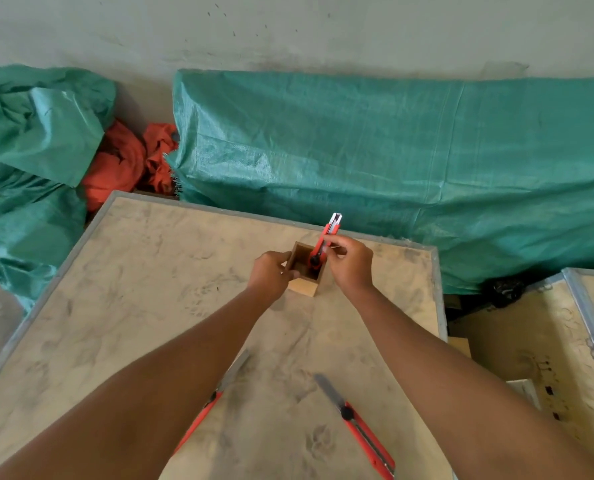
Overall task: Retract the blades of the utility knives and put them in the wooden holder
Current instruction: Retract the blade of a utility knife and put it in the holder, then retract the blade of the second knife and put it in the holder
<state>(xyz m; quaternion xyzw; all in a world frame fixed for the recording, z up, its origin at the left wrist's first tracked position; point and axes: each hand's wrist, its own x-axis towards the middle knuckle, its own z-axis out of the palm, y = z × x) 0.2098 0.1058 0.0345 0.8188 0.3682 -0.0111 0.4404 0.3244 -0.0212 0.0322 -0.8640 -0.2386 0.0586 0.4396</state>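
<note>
wooden square open-topped holder stands on the dusty plywood tabletop, braced at its left wall by the left hand, fingers closed on the rim. right hand fingers pinch the red slim utility knife, its butt end inside the holder, its metal tip up with no blade seen extended. lower it straight down, keeping it off the walls; release only once it seats. two more red utility knives, one under the left forearm, one nearer the right, lie with blades out; retract before lifting.
</note>
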